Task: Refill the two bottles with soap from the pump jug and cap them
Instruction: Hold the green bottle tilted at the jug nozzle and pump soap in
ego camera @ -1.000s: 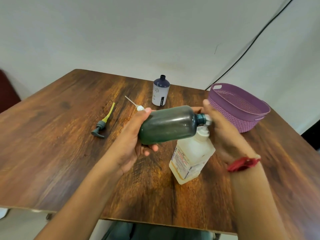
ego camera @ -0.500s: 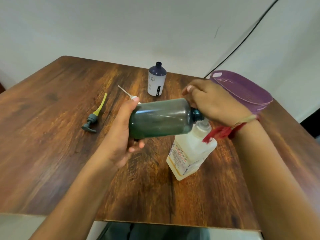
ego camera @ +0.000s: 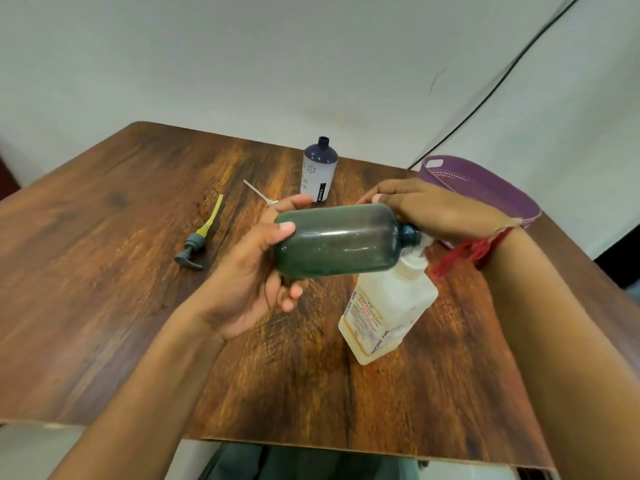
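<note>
My left hand grips a dark green bottle held sideways, its open neck pointing right at the white pump head of the pale soap jug. My right hand lies palm-down over that pump head, which is mostly hidden beneath it. The jug stands on the wooden table. A second bottle, white with a dark blue shoulder and open neck, stands upright farther back. A grey pump cap with a yellow tube lies at the left. Another white pump tube lies behind my left hand.
A purple plastic basket sits at the table's right side behind my right wrist. A black cable runs up the wall. The table's front edge is close to my body.
My right hand turned from gripping beside the bottle neck to lying palm-down over the jug's pump head. The green bottle stays sideways at the spout; the camera view shifted slightly.
</note>
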